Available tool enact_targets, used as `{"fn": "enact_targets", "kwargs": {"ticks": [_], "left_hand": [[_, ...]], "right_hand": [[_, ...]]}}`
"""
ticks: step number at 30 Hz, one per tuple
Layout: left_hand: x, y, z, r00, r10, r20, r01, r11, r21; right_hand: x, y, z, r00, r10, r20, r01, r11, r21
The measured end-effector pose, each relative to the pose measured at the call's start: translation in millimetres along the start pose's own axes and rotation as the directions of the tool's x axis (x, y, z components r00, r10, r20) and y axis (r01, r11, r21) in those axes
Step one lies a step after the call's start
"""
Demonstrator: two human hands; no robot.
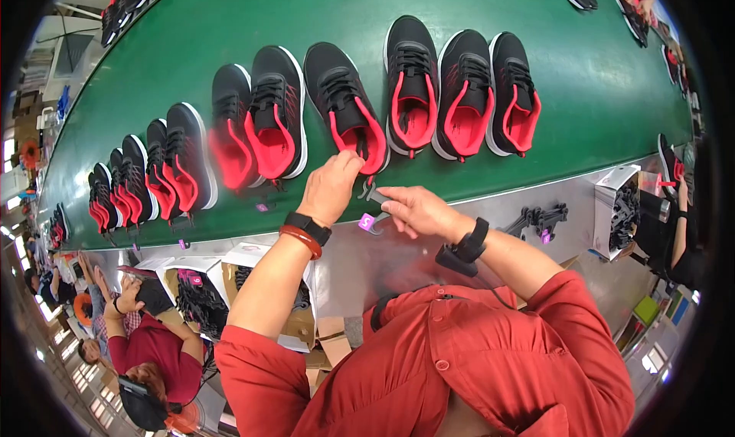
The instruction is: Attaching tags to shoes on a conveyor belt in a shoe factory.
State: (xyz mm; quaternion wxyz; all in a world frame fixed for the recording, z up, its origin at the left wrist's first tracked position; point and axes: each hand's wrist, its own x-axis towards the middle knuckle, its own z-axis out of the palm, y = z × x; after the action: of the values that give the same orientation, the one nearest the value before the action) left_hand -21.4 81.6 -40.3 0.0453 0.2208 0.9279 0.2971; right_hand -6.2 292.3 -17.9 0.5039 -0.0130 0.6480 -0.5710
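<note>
A black running shoe [337, 81] with a red lining lies toe-away on the green table, its heel turned to me. My left hand [331, 186] is closed, its fingertips pinching the left edge of the red collar. Just right of that heel, my right hand [419, 211] has thumb and forefinger on a small dark plastic shoe hanger [373, 195]. A purple tag [367, 222] hangs below the fingers. Part of the hanger is hidden by the shoe and my fingers.
More black-and-red shoes [412, 92] stand in a row on both sides along the green conveyor belt [589, 100]. Loose black hangers [540, 219] lie on the metal ledge at right. Boxes of hangers [200, 295] stand at left and right. A co-worker [157, 353] is at lower left.
</note>
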Motion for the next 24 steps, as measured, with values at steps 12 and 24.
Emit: {"fn": "enact_targets", "kwargs": {"ticks": [12, 24], "left_hand": [[-9, 34, -22, 0.907, -0.254, 0.335, 0.217, 0.965, 0.144], [-10, 32, -19, 0.844, -0.433, 0.317, 0.473, 0.879, -0.059]], "right_hand": [[2, -36, -85, 0.648, -0.761, -0.001, 0.169, 0.145, -0.975], [25, -52, -82, 0.747, -0.566, 0.350, 0.319, -0.156, -0.935]]}}
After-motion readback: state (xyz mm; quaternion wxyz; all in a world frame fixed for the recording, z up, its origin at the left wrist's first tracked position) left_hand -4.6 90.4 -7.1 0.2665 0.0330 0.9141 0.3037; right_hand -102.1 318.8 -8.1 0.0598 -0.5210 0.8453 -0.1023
